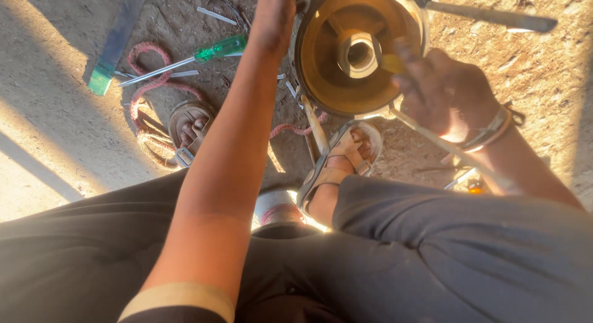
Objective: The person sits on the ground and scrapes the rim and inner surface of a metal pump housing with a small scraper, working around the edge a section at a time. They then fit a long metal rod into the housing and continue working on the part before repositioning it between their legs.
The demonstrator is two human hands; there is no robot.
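A round, bowl-shaped metal part [346,82] with a hollow hub in its middle stands on thin metal legs on the sandy ground, just beyond my sandalled feet. My left hand [275,14] reaches up to its left rim and grips it; the fingers are partly cut off by the top edge. My right hand [441,91], with a bracelet on the wrist, is closed at the part's right rim. It holds a small yellowish tool [394,63] that points into the bowl; the tool is blurred.
A green-handled screwdriver [213,51] lies to the left beside a red rope [148,82] and a dark flat bar [117,35]. A long metal rod [488,15] sticks out at the top right. A small tin [277,205] sits between my legs.
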